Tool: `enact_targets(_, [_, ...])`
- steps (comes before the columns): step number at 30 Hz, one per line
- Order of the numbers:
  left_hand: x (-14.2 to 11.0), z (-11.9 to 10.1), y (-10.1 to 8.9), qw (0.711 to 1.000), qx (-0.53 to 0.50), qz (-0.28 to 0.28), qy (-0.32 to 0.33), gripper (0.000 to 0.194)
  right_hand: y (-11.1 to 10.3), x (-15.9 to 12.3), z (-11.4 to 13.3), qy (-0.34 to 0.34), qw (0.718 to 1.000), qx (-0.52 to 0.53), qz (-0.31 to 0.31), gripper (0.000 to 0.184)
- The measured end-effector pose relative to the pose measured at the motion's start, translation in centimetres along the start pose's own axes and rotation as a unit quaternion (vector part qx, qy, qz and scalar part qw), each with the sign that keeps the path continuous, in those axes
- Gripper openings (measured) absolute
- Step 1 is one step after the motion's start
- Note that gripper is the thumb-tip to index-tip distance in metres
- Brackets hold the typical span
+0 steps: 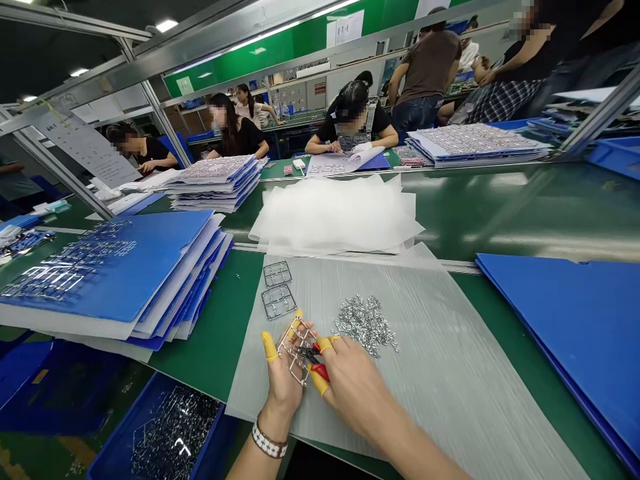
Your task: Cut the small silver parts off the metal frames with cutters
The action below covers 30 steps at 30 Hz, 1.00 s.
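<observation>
My left hand [286, 380], with yellow finger cots on the thumb and a finger, holds a small silvery sprue frame [287, 347] tilted up over the palm. In my right hand [353, 373], also wearing yellow finger cots, is a pair of red-handled side cutters [319, 368]. Their dark jaws reach in among the frame's bars; whether the blades touch a part cannot be made out. Beyond my left hand lie two more sprue frames, a far one [277, 273] and a near one [279, 302]. A heap of small shiny parts [367, 325] rests on the translucent sheet [440, 373].
At left stands a stack of blue boards [165, 247] bearing sprue frames. Below the table edge, a blue bin [117, 443] contains dark frames. White sheets [335, 213] lie ahead; blue boards [575, 313] lie right. A metal rail [165, 120] crosses overhead. Several people work beyond.
</observation>
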<state>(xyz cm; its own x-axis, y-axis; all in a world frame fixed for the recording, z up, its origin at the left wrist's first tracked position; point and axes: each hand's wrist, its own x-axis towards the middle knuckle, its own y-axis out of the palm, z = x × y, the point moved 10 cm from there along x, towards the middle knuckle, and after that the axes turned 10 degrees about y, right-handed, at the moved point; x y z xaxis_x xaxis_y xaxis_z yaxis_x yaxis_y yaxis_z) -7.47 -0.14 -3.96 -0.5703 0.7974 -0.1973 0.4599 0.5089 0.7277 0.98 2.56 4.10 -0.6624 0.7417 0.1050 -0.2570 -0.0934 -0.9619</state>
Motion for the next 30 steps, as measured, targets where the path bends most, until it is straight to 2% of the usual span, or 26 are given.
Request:
enact_targets(4, [0.1,0.3,-0.4,1.000,0.021,-0.002,0.009,0.074,0.7,0.8,0.4,0.013,0.998,-0.049,0.048,0.028])
enact_targets(9, [0.2,0.2,-1.2,0.998,0.056,-0.003,0.026,0.074,1.0,1.0,0.9,0.013,0.995,-0.055,0.085,0.021])
enact_targets(30, [0.5,0.4,-1.9,0.995,0.088,0.025,0.042,0.070,0.7,1.4,1.2,0.006,0.992,-0.055,0.116,0.020])
